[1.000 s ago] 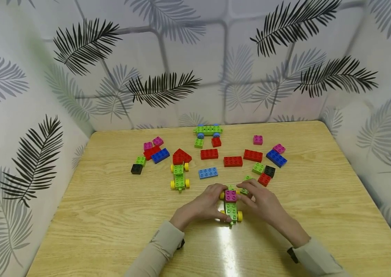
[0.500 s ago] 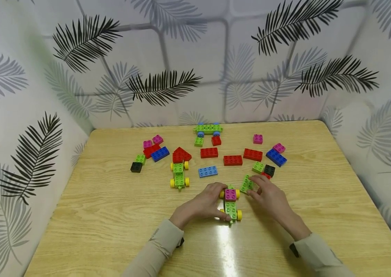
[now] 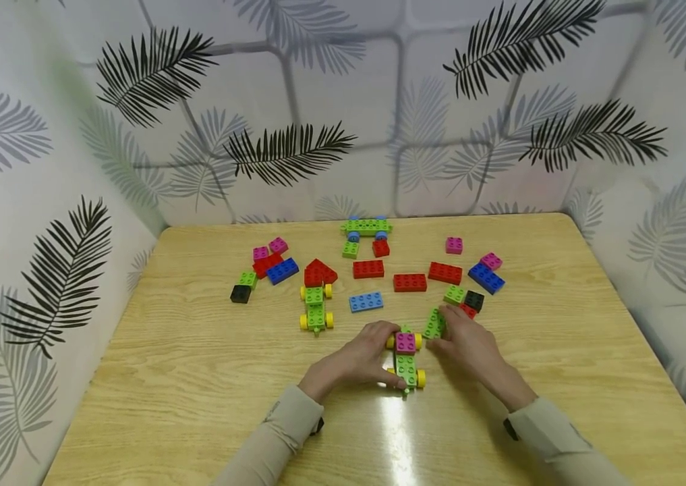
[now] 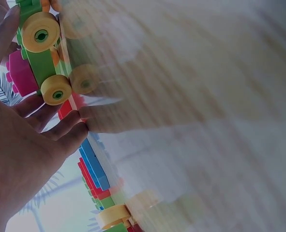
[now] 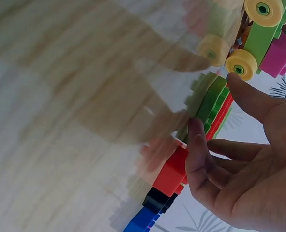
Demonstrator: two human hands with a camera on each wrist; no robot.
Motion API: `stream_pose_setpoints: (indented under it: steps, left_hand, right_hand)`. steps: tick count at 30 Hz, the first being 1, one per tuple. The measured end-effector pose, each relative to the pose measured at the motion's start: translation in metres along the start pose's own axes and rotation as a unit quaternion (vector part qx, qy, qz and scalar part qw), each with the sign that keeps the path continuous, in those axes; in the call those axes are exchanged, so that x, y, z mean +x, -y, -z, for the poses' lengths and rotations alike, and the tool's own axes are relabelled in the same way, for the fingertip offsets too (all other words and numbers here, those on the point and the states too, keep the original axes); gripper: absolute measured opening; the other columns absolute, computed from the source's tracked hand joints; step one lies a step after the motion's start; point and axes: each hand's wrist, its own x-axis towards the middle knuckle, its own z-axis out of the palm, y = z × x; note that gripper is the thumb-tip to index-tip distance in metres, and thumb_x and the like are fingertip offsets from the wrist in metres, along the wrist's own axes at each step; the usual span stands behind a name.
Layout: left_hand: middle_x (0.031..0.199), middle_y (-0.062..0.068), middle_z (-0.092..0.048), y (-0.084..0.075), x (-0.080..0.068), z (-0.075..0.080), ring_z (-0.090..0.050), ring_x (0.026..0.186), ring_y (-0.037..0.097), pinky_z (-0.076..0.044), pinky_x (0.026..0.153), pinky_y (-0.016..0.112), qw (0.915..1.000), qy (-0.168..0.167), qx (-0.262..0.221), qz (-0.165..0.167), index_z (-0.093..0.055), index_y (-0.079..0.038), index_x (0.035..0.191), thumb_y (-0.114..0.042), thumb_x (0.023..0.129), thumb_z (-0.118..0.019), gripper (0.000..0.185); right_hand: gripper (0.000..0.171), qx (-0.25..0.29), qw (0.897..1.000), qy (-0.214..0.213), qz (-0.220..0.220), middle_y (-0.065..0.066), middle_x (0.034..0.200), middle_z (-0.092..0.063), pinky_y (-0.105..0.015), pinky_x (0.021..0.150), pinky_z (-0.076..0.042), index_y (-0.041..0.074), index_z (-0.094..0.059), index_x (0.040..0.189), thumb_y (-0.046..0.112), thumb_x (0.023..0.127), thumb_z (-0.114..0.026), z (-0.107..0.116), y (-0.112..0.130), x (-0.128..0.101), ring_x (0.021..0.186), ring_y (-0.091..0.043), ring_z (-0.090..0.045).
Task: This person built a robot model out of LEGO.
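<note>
On the near part of the table stands a green toy car base [image 3: 406, 370] with yellow wheels and a pink brick [image 3: 405, 343] on its far end. My left hand [image 3: 355, 358] grips it from the left, thumb at the near end and forefinger at the far end. Just right of the car lies a long green studded brick [image 3: 434, 325]. The thumb and fingers of my right hand [image 3: 470, 344] are at its two ends, holding it from the right. In the right wrist view this green brick [image 5: 213, 99] is close to the table, partly hidden behind fingertips.
Another green car base with yellow wheels [image 3: 316, 316] stands left of the hands. A light blue brick [image 3: 366, 302] lies between, with red bricks [image 3: 409, 282] beyond. A black brick [image 3: 474, 300] is behind my right hand. A blue-wheeled base [image 3: 367, 227] stands at the back.
My right hand has moved right, away from the car, and more of the long green brick shows. Its fingers have closed in on the brick. The left hand keeps its grip in place.
</note>
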Motion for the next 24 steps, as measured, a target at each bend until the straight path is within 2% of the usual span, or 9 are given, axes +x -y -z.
stream_pose_setpoints:
  steps: [5, 11, 20, 24]
  left_hand:
    - [0.146, 0.006, -0.037, 0.0006, 0.0003, -0.0016, -0.031, 0.137, 0.021, -0.03, 0.111, 0.033, 1.0, -0.001, 0.002, -0.003, -0.033, -0.011, 0.145, -0.055, 0.073, -0.078, 0.096]
    - [0.146, 0.007, -0.037, 0.0014, 0.0012, -0.0018, -0.032, 0.137, 0.022, -0.031, 0.111, 0.034, 0.9999, -0.005, 0.012, -0.006, -0.033, -0.01, 0.145, -0.056, 0.072, -0.078, 0.097]
    - [0.147, 0.005, -0.036, 0.0008, 0.0009, -0.0007, -0.031, 0.137, 0.02, -0.03, 0.111, 0.033, 1.0, 0.001, 0.005, 0.0, -0.032, -0.012, 0.146, -0.056, 0.073, -0.077, 0.097]
    - [0.147, 0.005, -0.036, 0.001, 0.001, -0.0011, -0.03, 0.138, 0.019, -0.03, 0.111, 0.033, 1.0, 0.003, 0.001, 0.003, -0.032, -0.012, 0.146, -0.056, 0.073, -0.078, 0.097]
  right_hand:
    - [0.072, -0.015, 1.0, 0.013, -0.006, -0.029, 0.142, -0.04, -0.06, 0.088, -0.045, -0.007, -0.043, 0.138, 0.027, 0.085, -0.075, -0.0038, -0.0006, 0.0023, 0.121, -0.047, -0.048]
    - [0.065, -0.031, 0.999, -0.01, 0.017, -0.024, 0.135, -0.049, -0.056, 0.082, -0.05, -0.004, -0.049, 0.135, 0.025, 0.083, -0.076, -0.0058, -0.0028, 0.0025, 0.113, -0.042, -0.055]
    - [0.063, -0.025, 0.999, -0.018, 0.04, -0.021, 0.132, -0.052, -0.053, 0.077, -0.052, -0.002, -0.051, 0.134, 0.026, 0.083, -0.076, -0.0022, -0.0036, -0.0021, 0.109, -0.039, -0.059]
    - [0.063, -0.013, 0.999, -0.019, 0.035, -0.022, 0.136, -0.05, -0.055, 0.08, -0.051, -0.002, -0.05, 0.135, 0.024, 0.084, -0.076, 0.0029, -0.0025, -0.0059, 0.112, -0.041, -0.057]
